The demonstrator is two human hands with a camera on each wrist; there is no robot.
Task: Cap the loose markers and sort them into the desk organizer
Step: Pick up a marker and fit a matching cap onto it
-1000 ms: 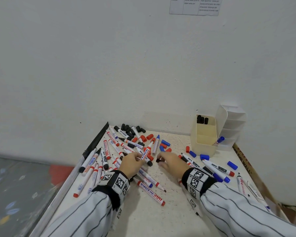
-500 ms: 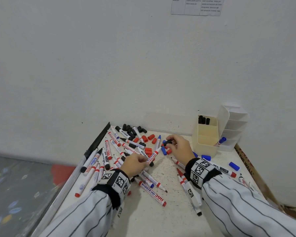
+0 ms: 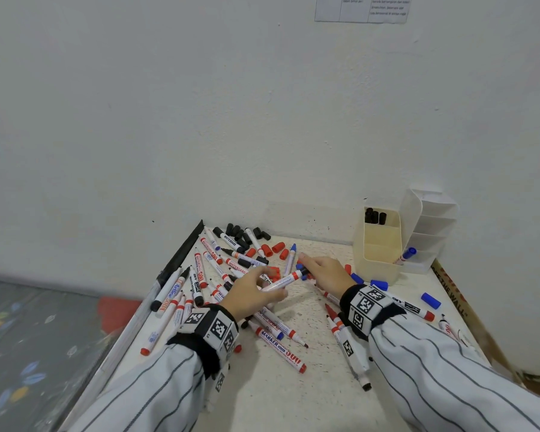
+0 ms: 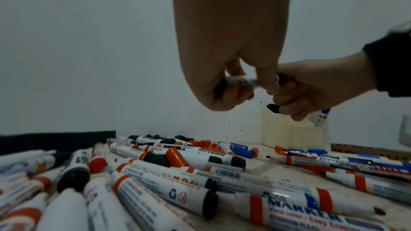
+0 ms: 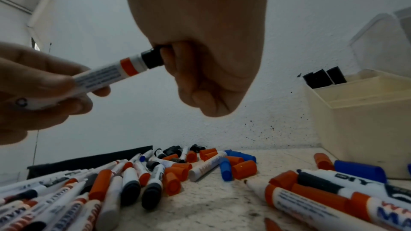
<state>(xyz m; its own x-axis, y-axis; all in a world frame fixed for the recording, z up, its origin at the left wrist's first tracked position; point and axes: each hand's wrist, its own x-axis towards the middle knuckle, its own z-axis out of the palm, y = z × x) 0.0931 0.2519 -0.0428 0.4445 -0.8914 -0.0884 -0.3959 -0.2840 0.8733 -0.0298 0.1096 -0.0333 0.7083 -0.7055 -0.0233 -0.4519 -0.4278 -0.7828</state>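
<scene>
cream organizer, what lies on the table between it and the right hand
Head view: between the cream organizer and the right hand, loose blue caps and a red cap.

White marker [image 5: 106, 75] with orange band, black cap [image 5: 152, 59]; cream organizer [image 3: 376, 247]

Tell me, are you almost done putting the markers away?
Not nearly. Three black-capped markers already stand in the cream organizer. The left hand holds a marker while the right hand fits a black cap on it. Dozens of loose markers and caps still cover the table.
</scene>
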